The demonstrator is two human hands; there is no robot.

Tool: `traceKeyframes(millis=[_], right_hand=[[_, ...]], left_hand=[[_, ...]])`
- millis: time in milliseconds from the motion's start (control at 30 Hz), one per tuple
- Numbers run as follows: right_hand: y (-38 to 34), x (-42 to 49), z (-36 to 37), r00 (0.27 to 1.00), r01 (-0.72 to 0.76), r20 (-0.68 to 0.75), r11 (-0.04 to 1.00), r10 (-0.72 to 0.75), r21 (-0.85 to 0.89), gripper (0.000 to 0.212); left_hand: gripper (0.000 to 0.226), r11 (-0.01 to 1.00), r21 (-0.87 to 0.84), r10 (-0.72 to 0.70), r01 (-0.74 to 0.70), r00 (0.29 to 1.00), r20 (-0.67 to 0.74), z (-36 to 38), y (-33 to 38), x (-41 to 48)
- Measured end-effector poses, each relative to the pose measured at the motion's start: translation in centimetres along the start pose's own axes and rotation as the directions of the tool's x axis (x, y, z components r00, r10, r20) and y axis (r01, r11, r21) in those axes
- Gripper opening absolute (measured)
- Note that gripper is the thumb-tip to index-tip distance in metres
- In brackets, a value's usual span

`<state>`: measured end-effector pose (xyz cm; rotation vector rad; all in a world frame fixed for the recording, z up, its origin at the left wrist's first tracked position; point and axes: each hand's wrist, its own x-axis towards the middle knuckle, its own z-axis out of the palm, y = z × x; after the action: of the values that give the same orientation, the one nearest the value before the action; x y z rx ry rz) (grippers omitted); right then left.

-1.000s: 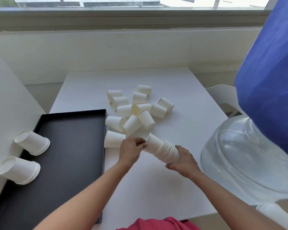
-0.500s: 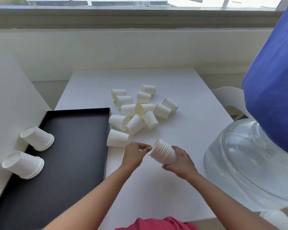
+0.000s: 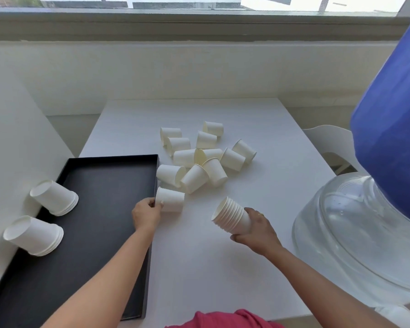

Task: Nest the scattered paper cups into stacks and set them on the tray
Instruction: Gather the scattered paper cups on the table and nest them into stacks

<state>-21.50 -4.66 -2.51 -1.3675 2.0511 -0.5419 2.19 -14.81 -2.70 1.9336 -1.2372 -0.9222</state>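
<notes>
The right hand [image 3: 255,229] was clamped on a nested stack of white paper cups [image 3: 232,216] at centre frame. The left hand [image 3: 146,215] pinched a single lying white paper cup [image 3: 171,202] beside the black tray [image 3: 109,181]; I judge the next move was sliding it into the stack's open mouth.

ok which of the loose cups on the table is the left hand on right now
The single cup lying on its side beside the tray's right edge, nearest the person. The left hand grips its rim end; the other loose cups lie untouched farther back.

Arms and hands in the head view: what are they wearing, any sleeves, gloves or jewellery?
Both forearms are bare up to the bottom frame edge, with no sleeves showing. Neither the left hand nor the right hand is gloved. The right hand has a thin ring on one finger. No watch or bracelet shows on either wrist.
</notes>
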Motion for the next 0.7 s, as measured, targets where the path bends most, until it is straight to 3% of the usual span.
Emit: traceKeyframes(millis=[200,500,700], right_hand=[[0.0,0.1,0.1,1.000,-0.005,0.002,1.000,0.005,0.002,0.068],[-0.4,0.0,0.3,1.000,-0.002,0.004,1.000,0.002,-0.004,0.068],[-0.5,-0.2,0.4,1.000,0.013,0.004,0.999,-0.013,-0.036,0.070]], left_hand=[[0.025,0.998,-0.048,0.028,-0.028,1.000,-0.005,0.1,0.1,-1.0],[0.024,0.953,-0.287,0.132,-0.094,0.984,0.117,0.9,2.3,-4.1],[0.022,0.940,-0.301,0.227,-0.159,0.952,0.206,2.0,2.8,-6.2]])
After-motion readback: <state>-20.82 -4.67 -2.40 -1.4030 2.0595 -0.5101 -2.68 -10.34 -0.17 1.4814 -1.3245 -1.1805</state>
